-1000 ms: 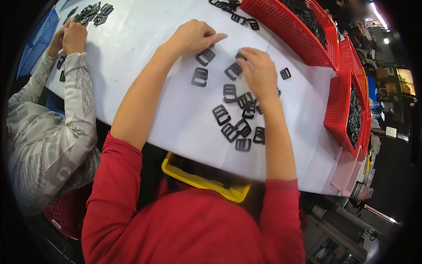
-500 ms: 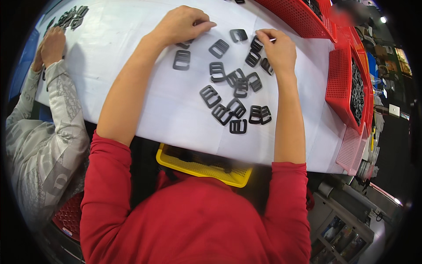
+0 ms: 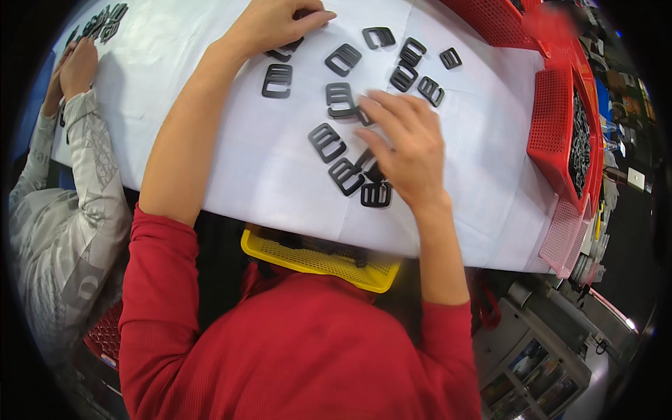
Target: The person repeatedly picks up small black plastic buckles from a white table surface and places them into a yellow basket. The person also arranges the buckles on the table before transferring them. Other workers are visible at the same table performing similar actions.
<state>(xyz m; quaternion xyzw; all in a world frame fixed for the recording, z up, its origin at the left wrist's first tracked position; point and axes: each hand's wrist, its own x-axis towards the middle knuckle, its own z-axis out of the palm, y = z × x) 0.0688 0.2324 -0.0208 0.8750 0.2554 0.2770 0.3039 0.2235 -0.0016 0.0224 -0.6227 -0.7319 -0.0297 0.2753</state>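
I see flat black plastic slide buckles (image 3: pixel 327 142) scattered on the white paper-covered desk (image 3: pixel 210 140), under and beside both hands. Right hand (image 3: pixel 406 150) lies fingers spread over the near cluster, grip wide, touching them. Left hand (image 3: pixel 276 24) curls on a buckle at the far edge; grip closure I can't tell.

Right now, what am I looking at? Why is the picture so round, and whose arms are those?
The picture comes from a camera worn on a person's head, looking down, and its wide lens bends everything round. The two arms in red sleeves belong to that person. Their left hand rests on black plastic buckles near the far edge of a white table. Their right hand lies over more buckles nearer the body; I cannot tell whether it grips one. A yellow basket sits under the table's near edge, and red baskets stand on the right. The grey sleeve on the left belongs to another person.
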